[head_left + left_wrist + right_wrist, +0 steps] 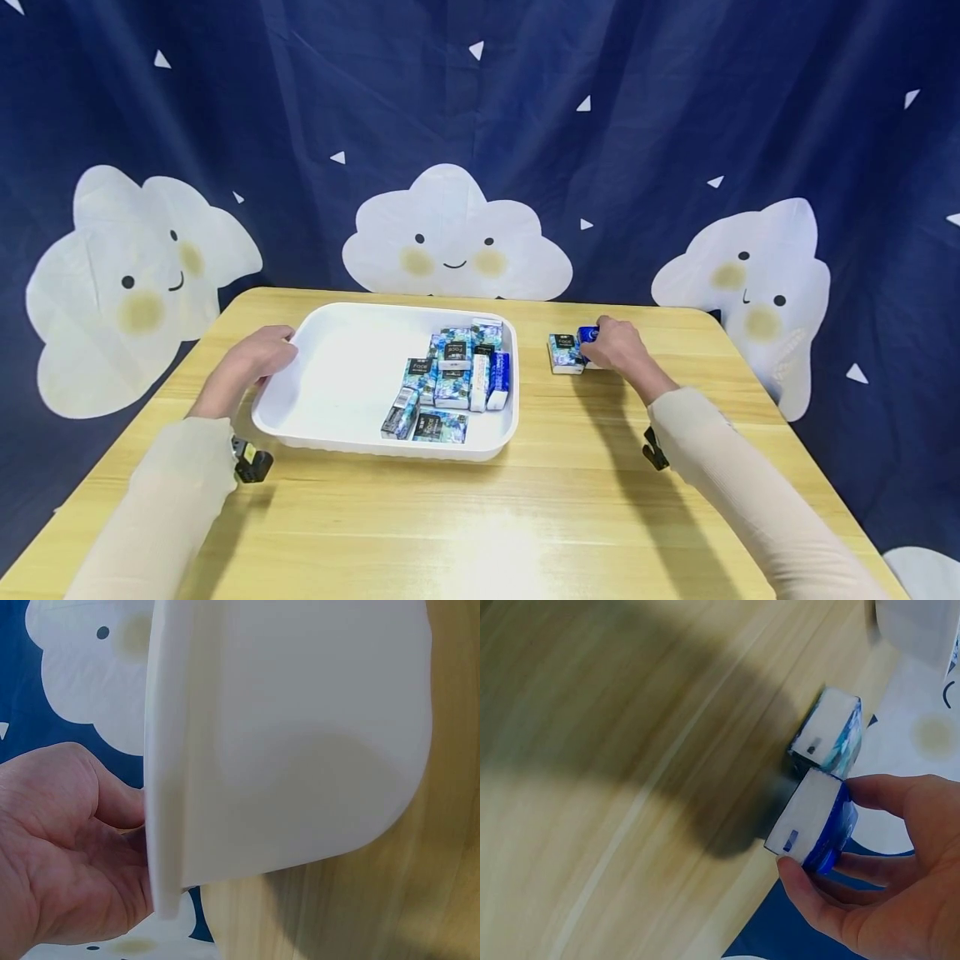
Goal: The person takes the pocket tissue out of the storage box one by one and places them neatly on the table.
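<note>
My left hand (258, 354) grips the left rim of a white plastic tray (322, 383), and in the left wrist view its thumb and fingers meet the tray's edge. On the table to the right of the tray, my right hand (624, 347) pinches a dark blue tissue pack (587, 334) between thumb and fingers. In the right wrist view this pack shows a white end (802, 814). Right beside it stands a blue-green patterned tissue pack (565, 354) labelled "Face". Part of the blue pack is hidden behind my right fingers.
Several patterned tissue packs (452, 387) and another dark blue pack (498, 381) crowd the tray's right half, some stacked. The wooden table (465, 525) ends at the back before a dark blue curtain (300, 100) printed with clouds.
</note>
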Demonstrator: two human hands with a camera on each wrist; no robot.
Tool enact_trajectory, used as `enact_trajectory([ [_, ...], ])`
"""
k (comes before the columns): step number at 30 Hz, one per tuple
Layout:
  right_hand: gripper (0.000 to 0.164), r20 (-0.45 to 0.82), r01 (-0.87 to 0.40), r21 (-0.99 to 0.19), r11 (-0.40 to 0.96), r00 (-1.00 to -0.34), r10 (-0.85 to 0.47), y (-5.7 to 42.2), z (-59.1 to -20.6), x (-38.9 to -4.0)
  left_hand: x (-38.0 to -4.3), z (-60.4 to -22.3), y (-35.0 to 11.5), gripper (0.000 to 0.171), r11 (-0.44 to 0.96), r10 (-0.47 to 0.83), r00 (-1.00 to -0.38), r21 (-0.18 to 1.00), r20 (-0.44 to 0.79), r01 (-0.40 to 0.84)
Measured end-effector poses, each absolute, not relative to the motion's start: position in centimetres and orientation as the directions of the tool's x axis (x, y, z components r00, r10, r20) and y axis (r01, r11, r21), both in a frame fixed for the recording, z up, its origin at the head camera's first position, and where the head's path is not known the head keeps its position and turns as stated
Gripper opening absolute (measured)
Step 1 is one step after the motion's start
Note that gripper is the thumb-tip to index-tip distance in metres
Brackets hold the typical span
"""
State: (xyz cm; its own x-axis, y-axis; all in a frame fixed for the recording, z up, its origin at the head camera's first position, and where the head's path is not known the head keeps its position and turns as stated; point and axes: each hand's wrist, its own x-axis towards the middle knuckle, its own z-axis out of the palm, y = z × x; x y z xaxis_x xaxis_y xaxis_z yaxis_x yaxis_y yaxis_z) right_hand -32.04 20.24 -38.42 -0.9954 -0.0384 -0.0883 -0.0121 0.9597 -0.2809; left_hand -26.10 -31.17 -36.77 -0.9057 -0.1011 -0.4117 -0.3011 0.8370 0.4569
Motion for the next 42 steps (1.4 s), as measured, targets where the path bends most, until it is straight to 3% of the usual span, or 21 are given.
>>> enact_trajectory([
  [35, 0.074, -0.232, 0.072, -0.246, 0.967, -0.973, 0.013, 19.6, -39.6, -31.8, -26.2, -37.3, -31.4, 0.06, 0.828, -0.108, -0.905, 0.467, -0.412, -0.312],
  [42, 0.065, -0.219, 0.039, -0.24, 0.97, -0.976, -0.015, 19.7, -39.5, -31.9, -26.0, -37.0, -31.3, 0.054, 0.838, -0.091, -0.911, 0.464, -0.402, -0.289],
])
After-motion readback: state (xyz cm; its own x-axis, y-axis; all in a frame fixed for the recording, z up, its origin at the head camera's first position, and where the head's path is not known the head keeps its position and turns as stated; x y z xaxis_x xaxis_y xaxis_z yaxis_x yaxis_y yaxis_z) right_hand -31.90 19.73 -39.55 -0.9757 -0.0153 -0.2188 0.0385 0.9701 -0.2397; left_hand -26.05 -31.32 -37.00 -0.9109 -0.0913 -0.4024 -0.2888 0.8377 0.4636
